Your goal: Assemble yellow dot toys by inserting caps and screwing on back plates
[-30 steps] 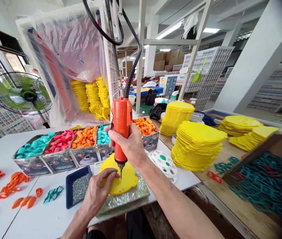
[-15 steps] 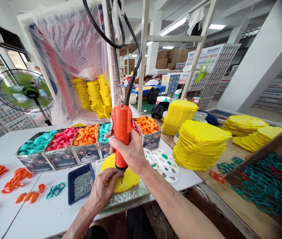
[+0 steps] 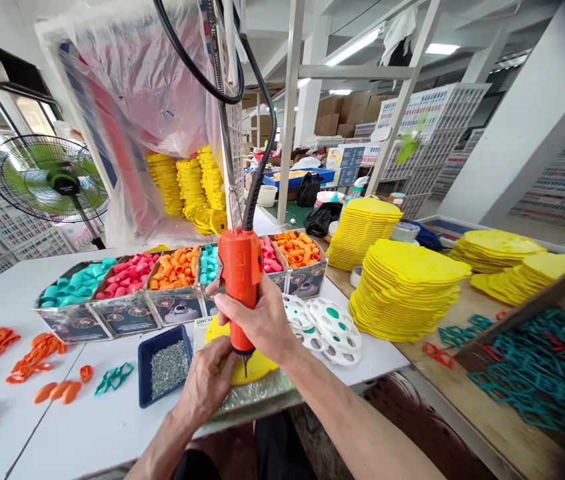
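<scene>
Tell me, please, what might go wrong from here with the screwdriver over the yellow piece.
The screwdriver has its tip close to the left hand, so a slip might hurt a finger. The yellow piece lies above shiny plastic wrap, so it could slide under pressure. The open tray of small metal pieces sits close to that hand, which might knock it and spill some.

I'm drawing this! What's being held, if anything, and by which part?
The right hand grips the orange screwdriver around its body. The left hand is at the yellow plate; whether it grips anything is hidden.
</scene>
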The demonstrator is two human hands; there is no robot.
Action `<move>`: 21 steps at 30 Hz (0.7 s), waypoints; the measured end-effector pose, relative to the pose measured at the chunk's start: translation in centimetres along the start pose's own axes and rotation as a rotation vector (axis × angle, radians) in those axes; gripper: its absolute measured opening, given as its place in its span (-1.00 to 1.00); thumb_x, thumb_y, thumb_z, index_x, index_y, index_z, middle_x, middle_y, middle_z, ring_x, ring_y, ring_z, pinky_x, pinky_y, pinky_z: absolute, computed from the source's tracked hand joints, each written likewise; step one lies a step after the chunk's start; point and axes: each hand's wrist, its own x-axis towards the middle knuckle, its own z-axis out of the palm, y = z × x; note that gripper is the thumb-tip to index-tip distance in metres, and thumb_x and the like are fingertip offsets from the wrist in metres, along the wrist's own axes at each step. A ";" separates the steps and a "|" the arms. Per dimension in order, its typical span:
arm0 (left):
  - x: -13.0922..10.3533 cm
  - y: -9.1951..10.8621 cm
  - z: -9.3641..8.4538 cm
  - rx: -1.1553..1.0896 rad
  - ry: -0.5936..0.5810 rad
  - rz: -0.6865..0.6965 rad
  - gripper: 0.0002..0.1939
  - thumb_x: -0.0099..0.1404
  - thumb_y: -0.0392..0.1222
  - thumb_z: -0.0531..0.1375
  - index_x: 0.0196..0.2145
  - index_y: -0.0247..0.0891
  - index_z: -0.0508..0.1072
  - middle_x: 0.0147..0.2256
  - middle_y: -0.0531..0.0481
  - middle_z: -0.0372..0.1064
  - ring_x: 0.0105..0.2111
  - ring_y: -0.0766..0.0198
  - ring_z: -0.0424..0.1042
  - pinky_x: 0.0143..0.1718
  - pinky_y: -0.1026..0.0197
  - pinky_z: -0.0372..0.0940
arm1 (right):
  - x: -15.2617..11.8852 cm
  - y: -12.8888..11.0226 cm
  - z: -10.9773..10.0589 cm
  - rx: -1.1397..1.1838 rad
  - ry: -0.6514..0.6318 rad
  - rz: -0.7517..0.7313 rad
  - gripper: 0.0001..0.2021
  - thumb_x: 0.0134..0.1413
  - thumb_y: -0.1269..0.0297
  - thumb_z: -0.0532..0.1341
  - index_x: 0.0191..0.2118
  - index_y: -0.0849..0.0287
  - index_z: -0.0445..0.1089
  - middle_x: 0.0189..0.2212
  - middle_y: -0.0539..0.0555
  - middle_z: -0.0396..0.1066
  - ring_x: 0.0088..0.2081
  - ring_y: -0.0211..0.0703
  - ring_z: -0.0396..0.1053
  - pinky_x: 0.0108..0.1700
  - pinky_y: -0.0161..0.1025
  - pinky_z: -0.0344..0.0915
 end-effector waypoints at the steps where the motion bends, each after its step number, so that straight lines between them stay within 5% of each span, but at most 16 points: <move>1: 0.0 0.0 0.0 0.001 0.001 -0.001 -0.78 0.31 -0.25 0.01 -0.46 -0.22 0.38 -0.47 0.02 0.44 -0.44 0.21 0.43 -0.38 0.24 0.26 | -0.1 0.0 0.0 0.002 -0.001 0.008 -0.66 -0.06 0.26 0.39 -0.13 0.14 0.39 -0.28 0.01 0.52 -0.54 -0.34 0.37 -0.48 -0.32 0.43; 21: 0.0 0.2 0.4 0.044 0.043 -0.011 -0.80 0.24 -0.27 0.03 -0.54 -0.17 0.25 -0.57 0.10 0.33 -0.54 0.27 0.34 -0.50 0.28 0.14 | -0.7 0.5 0.1 -0.041 -0.011 0.013 -0.75 -0.09 0.31 0.40 -0.25 0.14 0.39 -0.40 -0.03 0.45 -0.56 -0.34 0.31 -0.48 -0.31 0.38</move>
